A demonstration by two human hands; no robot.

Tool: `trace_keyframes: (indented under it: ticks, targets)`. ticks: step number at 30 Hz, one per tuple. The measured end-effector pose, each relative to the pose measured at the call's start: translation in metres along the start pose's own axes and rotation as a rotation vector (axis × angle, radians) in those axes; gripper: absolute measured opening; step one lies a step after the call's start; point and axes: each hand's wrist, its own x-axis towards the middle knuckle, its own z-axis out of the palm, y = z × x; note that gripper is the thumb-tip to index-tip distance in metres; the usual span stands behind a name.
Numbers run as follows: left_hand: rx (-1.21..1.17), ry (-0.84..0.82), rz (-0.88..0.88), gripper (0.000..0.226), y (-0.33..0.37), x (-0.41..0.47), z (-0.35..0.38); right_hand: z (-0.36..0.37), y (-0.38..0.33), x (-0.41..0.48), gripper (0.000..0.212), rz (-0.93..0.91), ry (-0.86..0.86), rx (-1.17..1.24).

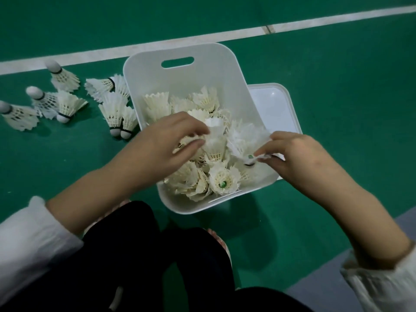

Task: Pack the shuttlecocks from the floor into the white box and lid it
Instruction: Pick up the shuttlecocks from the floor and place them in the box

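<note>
1. White plastic box with a slot handle (180, 86) stands on the green court floor (337, 97), right in front of the crouched person's knees. Judged: set there so both hands reach it without stretching.
2. Flat white lid (274, 104) lies on the floor at the box's right side, partly tucked under it. The box is open and lidding is not yet done.
3. Heap of cream feather shuttlecocks (222, 183) is inside the box, piled anyhow.
4. Group of loose shuttlecocks (67, 104) is on the floor left of the box. Some stand on their skirts, others lie on their sides, and the nearest are just beside the box wall. Packing is unfinished.
5. Left hand (171, 143) is over the heap, fingers (200, 131) part-curled. The tips rest against the skirt of an upright shuttlecock (216, 143). I cannot tell whether it is gripped or only steadied.
6. Right hand (292, 156) is at the box's right rim. Thumb and forefinger are closed in a pinch at the cork end of a whiter shuttlecock (243, 138), whose skirt points into the box. Judged: it is held by the base to spare the feathers while being set in.
</note>
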Motion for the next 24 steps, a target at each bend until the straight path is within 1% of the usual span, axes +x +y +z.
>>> trace_keyframes:
  ticks: [3, 6, 9, 12, 14, 15, 18, 20, 22, 24]
  targets:
    - [-0.01, -0.039, -0.147, 0.02, -0.015, -0.004, -0.013, 0.015, 0.006, -0.002, 0.021, 0.033, -0.169, -0.126]
    - [0.009, -0.066, -0.223, 0.017, -0.025, -0.007, -0.02, 0.032, 0.009, 0.005, 0.018, 0.079, -0.309, -0.191]
    - [-0.004, -0.052, -0.259, 0.017, -0.027, -0.011, -0.022, 0.037, 0.009, 0.016, 0.031, 0.124, -0.42, -0.309]
    - [0.013, -0.044, -0.257, 0.017, -0.03, -0.014, -0.02, 0.043, 0.002, 0.022, 0.032, 0.096, -0.472, -0.444]
    - [0.006, -0.041, -0.258, 0.017, -0.032, -0.015, -0.02, 0.048, 0.002, 0.027, 0.019, 0.048, -0.514, -0.459]
    - [-0.003, -0.039, -0.259, 0.017, -0.033, -0.015, -0.02, 0.048, 0.003, 0.027, 0.024, 0.034, -0.537, -0.44]
    - [-0.028, -0.019, -0.262, 0.017, -0.036, -0.016, -0.023, 0.037, 0.001, 0.026, 0.058, 0.011, -0.585, -0.405]
    - [-0.033, 0.0, -0.267, 0.015, -0.04, -0.018, -0.025, 0.025, -0.001, 0.024, 0.069, 0.033, -0.574, -0.344]
    - [-0.049, 0.019, -0.278, 0.013, -0.045, -0.02, -0.027, 0.014, -0.004, 0.023, 0.064, 0.068, -0.554, -0.29]
    - [-0.071, 0.037, -0.289, 0.013, -0.05, -0.022, -0.029, 0.006, -0.01, 0.024, 0.05, 0.094, -0.525, -0.283]
